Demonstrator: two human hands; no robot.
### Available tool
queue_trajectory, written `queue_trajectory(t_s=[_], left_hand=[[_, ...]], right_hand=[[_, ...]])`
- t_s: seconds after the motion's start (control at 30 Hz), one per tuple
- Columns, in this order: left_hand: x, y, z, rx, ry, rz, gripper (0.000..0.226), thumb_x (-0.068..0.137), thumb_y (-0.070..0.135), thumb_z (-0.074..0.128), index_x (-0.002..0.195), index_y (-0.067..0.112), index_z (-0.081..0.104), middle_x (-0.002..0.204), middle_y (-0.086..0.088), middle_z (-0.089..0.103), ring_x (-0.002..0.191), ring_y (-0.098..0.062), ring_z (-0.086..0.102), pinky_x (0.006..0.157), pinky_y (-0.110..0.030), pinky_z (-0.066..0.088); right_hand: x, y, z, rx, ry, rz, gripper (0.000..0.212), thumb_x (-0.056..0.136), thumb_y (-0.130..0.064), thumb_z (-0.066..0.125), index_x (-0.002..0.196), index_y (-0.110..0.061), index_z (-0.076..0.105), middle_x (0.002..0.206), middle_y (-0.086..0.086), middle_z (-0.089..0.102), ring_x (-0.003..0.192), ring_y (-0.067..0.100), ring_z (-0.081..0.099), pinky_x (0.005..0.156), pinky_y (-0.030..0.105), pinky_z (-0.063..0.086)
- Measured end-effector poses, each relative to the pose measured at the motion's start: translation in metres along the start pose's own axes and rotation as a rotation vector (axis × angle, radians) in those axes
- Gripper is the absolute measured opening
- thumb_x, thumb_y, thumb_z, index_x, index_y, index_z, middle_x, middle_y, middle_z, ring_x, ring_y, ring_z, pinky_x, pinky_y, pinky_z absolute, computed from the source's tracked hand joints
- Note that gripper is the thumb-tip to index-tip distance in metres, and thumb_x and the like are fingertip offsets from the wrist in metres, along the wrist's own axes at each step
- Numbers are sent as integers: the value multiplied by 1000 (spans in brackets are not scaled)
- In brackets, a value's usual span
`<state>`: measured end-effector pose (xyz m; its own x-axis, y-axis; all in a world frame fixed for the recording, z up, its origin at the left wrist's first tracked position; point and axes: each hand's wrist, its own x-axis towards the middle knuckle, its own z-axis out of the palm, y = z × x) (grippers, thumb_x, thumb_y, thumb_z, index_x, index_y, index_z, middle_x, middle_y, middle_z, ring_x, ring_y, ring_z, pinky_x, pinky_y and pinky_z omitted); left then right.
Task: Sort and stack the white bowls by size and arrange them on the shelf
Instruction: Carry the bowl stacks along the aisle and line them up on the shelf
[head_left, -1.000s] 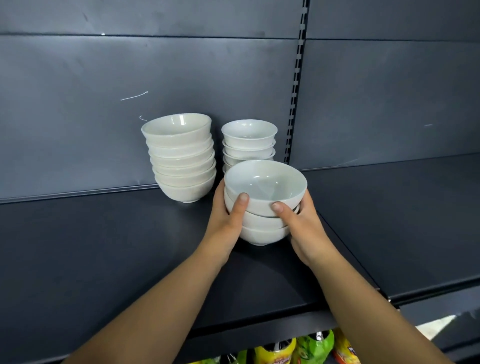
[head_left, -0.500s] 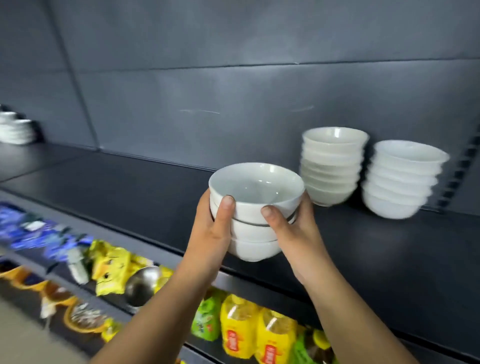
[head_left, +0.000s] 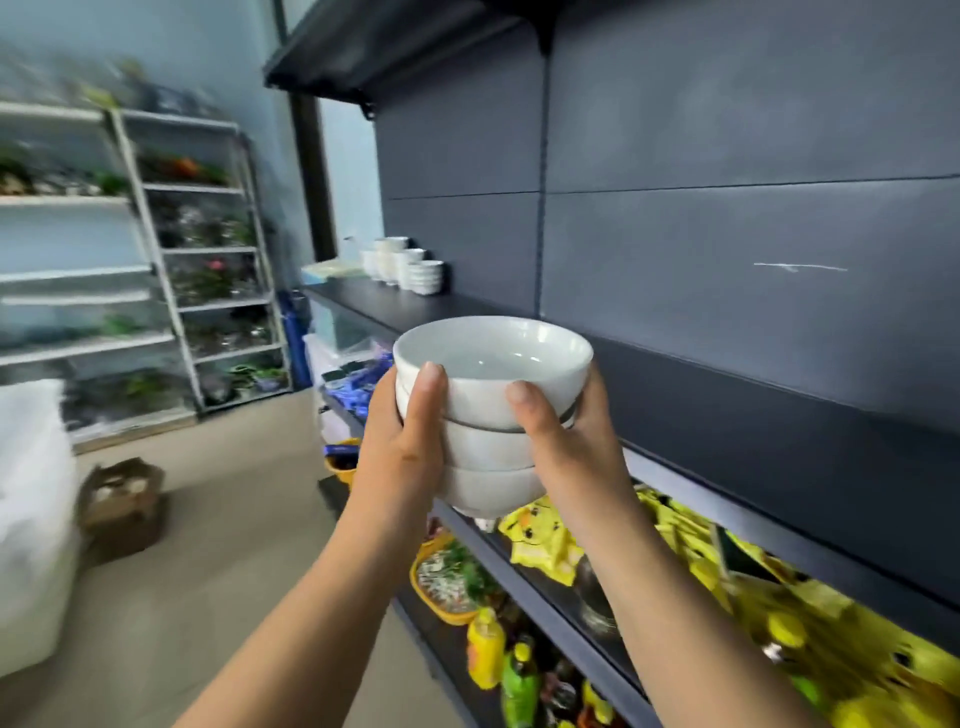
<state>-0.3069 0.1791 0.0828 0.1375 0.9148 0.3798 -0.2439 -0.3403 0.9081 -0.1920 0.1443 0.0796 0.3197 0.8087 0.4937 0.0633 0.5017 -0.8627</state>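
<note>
Bowl stack (head_left: 491, 415) gripped between curled left hand (head_left: 402, 452) and right hand (head_left: 566, 447) before dark shelf (head_left: 753, 410), other bowls (head_left: 410, 267) far along it.

1. A dark shelf (head_left: 779, 441) runs along a grey back panel, from the near right away to the far left.
2. At its far end several stacks of white bowls (head_left: 402, 265) stand upright and close together, too small to count.
3. Just beside them, at the very end, lies a flat pale yellow-green thing (head_left: 332, 270), blurred.
4. The lower shelf (head_left: 524, 587) carries yellow packets (head_left: 545, 540) lying against one another.
5. Lower still, a yellow bottle (head_left: 485, 649) and a green bottle (head_left: 519, 686) stand side by side, with an orange-rimmed basket (head_left: 447, 616) just beyond them.
6. The floor (head_left: 234, 545) carries a brown cardboard box (head_left: 122, 499), and a white rack (head_left: 171, 260) stands at the far wall.
</note>
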Motion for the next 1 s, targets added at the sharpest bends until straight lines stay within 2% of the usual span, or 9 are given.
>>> queue_trajectory(t_s=[0.07,0.13,0.27,0.4,0.43,0.6,0.7,0.83,1.0], left_hand=[[8,5,-34,34,52,20,68,57,69,47,108,26,59,111,-8,67,106,-26,62,93,-54,47],[16,7,-65,41,108,15,62,56,70,47,100,28,61,107,-6,69,103,-24,63,93,-53,47],[40,1,-113,63,181,27,62,58,69,47,98,24,61,106,-10,69,102,-26,64,93,-54,47],[71,-13,-146,63,222,26,58,56,70,47,92,29,62,93,2,72,93,-18,67,86,-45,53],[82,-19,-153,71,223,34,58,57,70,47,93,28,62,93,2,72,93,-17,67,84,-42,53],[157,-51,-181,93,244,41,56,55,69,48,93,29,60,85,9,72,83,-8,67,71,-26,56],[215,-71,-190,105,257,51,52,57,67,48,92,30,60,85,11,72,83,-6,66,73,-26,55],[288,-94,-203,114,294,39,59,55,70,47,97,30,59,95,5,71,92,-12,66,80,-34,54],[354,-114,-232,109,339,31,61,54,69,49,100,30,59,98,4,70,91,-10,66,75,-27,53]], right_hand=[[5,7,36,16,-26,9,62,43,-64,61,99,-39,52,93,-20,65,81,-8,62,60,12,48],[12,16,69,33,-63,28,63,43,-64,61,100,-38,52,94,-19,66,84,-5,63,66,18,51],[36,37,122,49,-123,57,66,43,-64,60,102,-35,53,90,-20,66,82,-5,63,68,19,50],[62,66,158,46,-172,77,73,43,-68,59,108,-35,52,101,-13,66,94,6,63,82,36,53],[72,75,166,60,-182,87,70,43,-67,60,105,-37,52,100,-15,66,94,5,63,83,36,53],[136,124,201,109,-180,76,60,45,-65,59,97,-36,52,90,-28,63,85,-10,60,75,15,49],[189,153,215,93,-187,68,60,44,-66,55,95,-35,51,84,-34,61,80,-18,56,64,4,43],[260,189,237,87,-217,75,64,44,-67,55,99,-35,50,92,-23,62,81,-14,58,67,9,46],[320,230,275,106,-289,101,68,44,-70,54,103,-36,50,95,-22,62,86,-10,59,73,17,48]])
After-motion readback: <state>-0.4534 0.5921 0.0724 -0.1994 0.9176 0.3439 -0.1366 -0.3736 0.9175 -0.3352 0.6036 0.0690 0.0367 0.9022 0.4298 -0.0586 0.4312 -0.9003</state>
